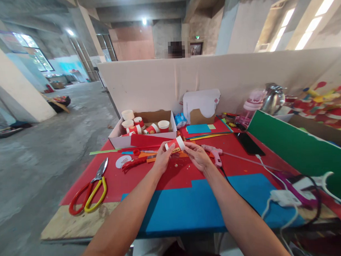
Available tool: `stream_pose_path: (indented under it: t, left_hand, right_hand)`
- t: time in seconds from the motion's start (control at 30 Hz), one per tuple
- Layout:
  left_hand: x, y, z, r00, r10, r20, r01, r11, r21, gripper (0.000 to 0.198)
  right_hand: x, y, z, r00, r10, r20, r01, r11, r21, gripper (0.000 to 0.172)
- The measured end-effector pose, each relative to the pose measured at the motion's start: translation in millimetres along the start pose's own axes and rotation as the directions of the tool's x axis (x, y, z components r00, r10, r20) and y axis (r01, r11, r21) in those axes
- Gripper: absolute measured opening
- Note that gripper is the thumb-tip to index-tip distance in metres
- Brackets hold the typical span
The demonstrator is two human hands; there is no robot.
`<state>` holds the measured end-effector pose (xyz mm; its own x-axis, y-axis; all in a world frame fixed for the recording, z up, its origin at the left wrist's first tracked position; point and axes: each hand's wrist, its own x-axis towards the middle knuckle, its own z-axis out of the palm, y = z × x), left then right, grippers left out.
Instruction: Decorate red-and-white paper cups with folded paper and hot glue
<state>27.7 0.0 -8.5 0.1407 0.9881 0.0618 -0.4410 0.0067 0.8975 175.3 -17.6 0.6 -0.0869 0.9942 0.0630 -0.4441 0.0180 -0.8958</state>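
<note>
A red and white paper cup (174,143) is tilted on its side between my two hands above the red-covered table. My left hand (162,158) wraps round its bottom end, thumb across the front. At the white rim, the fingers of my right hand (198,155) pinch the edge. Just right of that hand lies a pink glue gun (214,152) with a black cable. Below and left of the cup are a red-handled cutter (135,163), a white paper disc (123,161), a small red ring (136,152) and strips of orange paper.
Behind my hands, a white box (143,138) holds several paper cups. Large red-and-yellow scissors (95,188) lie at the left edge. A black phone (249,144), a power strip with white cables (284,196) and a green board (300,149) stand or lie right. A white partition (152,82) closes the back.
</note>
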Motion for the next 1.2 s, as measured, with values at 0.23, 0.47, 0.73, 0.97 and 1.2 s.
stream_pose_path:
  t: [0.23, 0.47, 0.73, 0.97, 1.2]
  left_hand:
    - [-3, 1, 5.0, 1.0, 0.003, -0.006, -0.003, 0.996, 0.084, 0.053]
    - [-2, 8, 0.4, 1.0, 0.018, -0.017, -0.013, 0.963, 0.27, 0.048]
    - [4, 12, -6.9, 0.969, 0.245, -0.032, -0.198, 0.846, 0.496, 0.042]
    - [3, 17, -9.0, 0.983, 0.181, 0.028, -0.18, 0.931, 0.317, 0.048]
    - [4, 13, -5.7, 0.922, 0.371, -0.11, -0.261, 0.806, 0.531, 0.043]
  right_hand:
    - [4, 5, -5, 0.996, -0.035, -0.085, 0.026, 0.994, -0.11, 0.022]
    - [1, 1, -1, 0.906, -0.411, 0.1, 0.351, 0.599, -0.72, 0.028]
    - [-3, 1, -1, 0.864, -0.455, 0.214, 0.354, 0.249, -0.902, 0.033]
    - [-7, 6, 11, 0.913, -0.393, 0.105, 0.288, 0.442, -0.849, 0.037]
    - [-9, 9, 13, 0.904, -0.374, 0.207, 0.372, 0.446, -0.814, 0.027]
